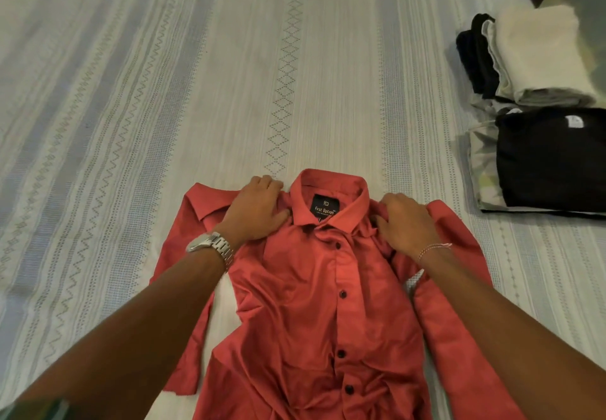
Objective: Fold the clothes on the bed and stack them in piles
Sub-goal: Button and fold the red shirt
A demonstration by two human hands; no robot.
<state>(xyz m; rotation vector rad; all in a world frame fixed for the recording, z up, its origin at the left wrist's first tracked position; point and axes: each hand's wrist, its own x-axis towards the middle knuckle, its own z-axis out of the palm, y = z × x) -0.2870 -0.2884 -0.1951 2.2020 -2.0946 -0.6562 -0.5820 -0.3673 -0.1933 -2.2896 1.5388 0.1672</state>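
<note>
two hands on red shirt (314, 288), spread buttoned-side up on striped bedspread (164, 91). left hand (255, 209) pinching shoulder fabric left of collar (328, 196); right hand (405, 222) gripping shoulder right of collar. two folded piles (541, 108) well right of collar, beyond it.

Both bare forearms reach forward. The left hand (256, 209) lies palm down, fingers (267, 181) curled at the tips, a watch (211, 246) on its wrist. The right hand (405, 222) lies likewise, bracelet (434, 250) at the wrist.
</note>
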